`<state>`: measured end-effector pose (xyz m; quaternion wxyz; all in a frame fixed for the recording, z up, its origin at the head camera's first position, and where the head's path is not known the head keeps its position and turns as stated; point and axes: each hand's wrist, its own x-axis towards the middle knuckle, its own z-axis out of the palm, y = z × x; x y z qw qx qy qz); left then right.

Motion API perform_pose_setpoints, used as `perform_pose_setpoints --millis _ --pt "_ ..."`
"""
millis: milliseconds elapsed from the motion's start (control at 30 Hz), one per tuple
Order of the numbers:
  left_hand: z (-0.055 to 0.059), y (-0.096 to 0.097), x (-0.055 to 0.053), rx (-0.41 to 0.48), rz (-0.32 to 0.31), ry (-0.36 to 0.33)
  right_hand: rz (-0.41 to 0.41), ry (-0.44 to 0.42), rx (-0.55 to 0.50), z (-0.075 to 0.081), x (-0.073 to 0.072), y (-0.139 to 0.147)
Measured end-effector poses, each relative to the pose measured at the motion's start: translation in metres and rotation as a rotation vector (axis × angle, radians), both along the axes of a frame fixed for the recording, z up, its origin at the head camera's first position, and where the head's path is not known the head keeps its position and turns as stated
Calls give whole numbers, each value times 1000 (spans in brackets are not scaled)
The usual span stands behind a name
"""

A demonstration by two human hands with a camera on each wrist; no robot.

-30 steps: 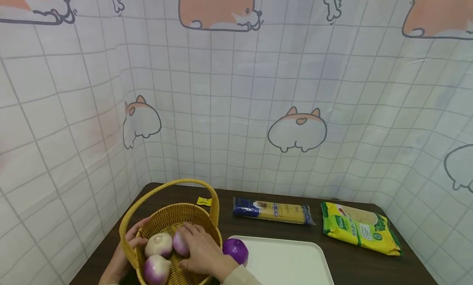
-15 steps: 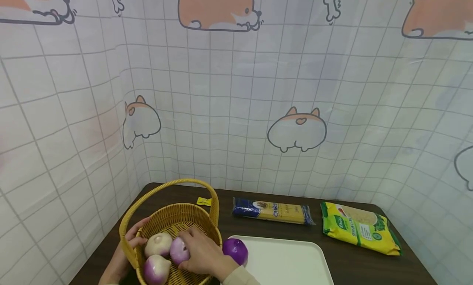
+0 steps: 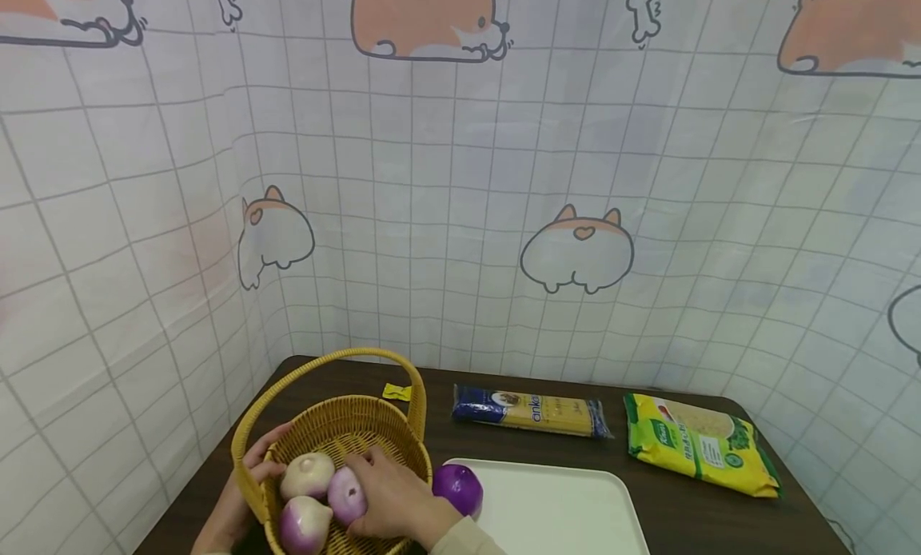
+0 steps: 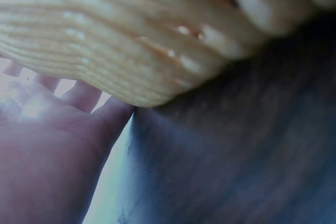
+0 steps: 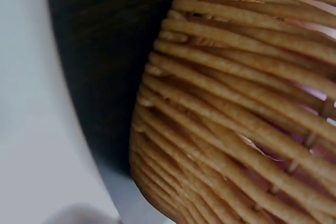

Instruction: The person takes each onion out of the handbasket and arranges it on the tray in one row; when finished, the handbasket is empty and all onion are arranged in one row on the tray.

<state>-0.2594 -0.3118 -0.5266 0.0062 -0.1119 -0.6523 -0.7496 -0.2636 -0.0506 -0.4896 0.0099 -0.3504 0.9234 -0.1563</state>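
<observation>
Bearings are taken from the middle of the wicker basket [image 3: 374, 417], twelve o'clock being the far side of the counter [image 3: 719, 525]. The basket's rim is held by the left hand [image 3: 261, 461] at ten o'clock. A pale purple onion [image 3: 345, 497] lies inside the basket, near its middle, and is grasped by the fingers of the right hand [image 3: 394, 495], which is reached in from four o'clock. Two more onions are contained in the basket: a whitish onion [image 3: 308, 476] at nine o'clock and a two-toned onion [image 3: 305, 526] at eight.

Outside, at three o'clock, a purple vegetable [image 3: 458, 491] is noted just beside the basket, at the edge of the white tray [image 3: 564, 511]; whether it is borne by the tray cannot be determined. A pasta packet [image 3: 532, 411] is found at two o'clock.

The step in hand is judged to be the handling of the grasped onion; whether it is being set down or picked up cannot be established. For the next move, a steadied basket and clearance from the neighbouring onions are judged to be required.
</observation>
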Motion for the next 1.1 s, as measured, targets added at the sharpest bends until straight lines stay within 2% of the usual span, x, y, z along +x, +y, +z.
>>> perform_pose_setpoints --millis 200,333,433,633,867,1100 --pt "-1 -2 -1 -12 8 -8 0 109 74 -2 1 -5" --pt "-6 -3 -4 -27 24 -16 18 196 124 -4 0 -7" --pt "-10 -5 -5 -36 33 -15 31 216 129 -5 0 -8" --pt "-16 -6 -8 -23 28 3 45 178 76 -5 1 -5" --pt "-17 -7 -7 -31 23 12 24 31 -79 4 4 4" --pt "-16 -8 -7 -17 9 17 -12 18 -167 10 10 13"
